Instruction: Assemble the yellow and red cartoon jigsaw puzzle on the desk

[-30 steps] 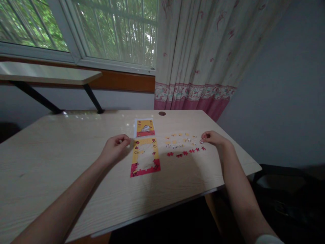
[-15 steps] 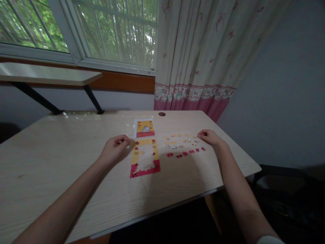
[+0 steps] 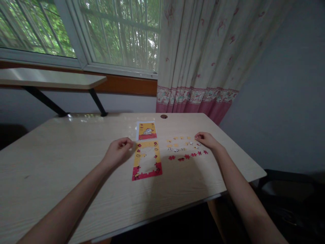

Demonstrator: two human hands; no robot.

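Hand L: curled, L of puzzle border; grip unclear.
Hand R: fingertips together nr yellow pcs; hold unclear.
Red pcs: nearer hand R.

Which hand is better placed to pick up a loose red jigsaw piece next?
The right hand, most likely: it is close to the row of small, knobbed red jigsaw pieces. The left hand is farther off, at the left edge of the rectangular yellow-and-red puzzle border.
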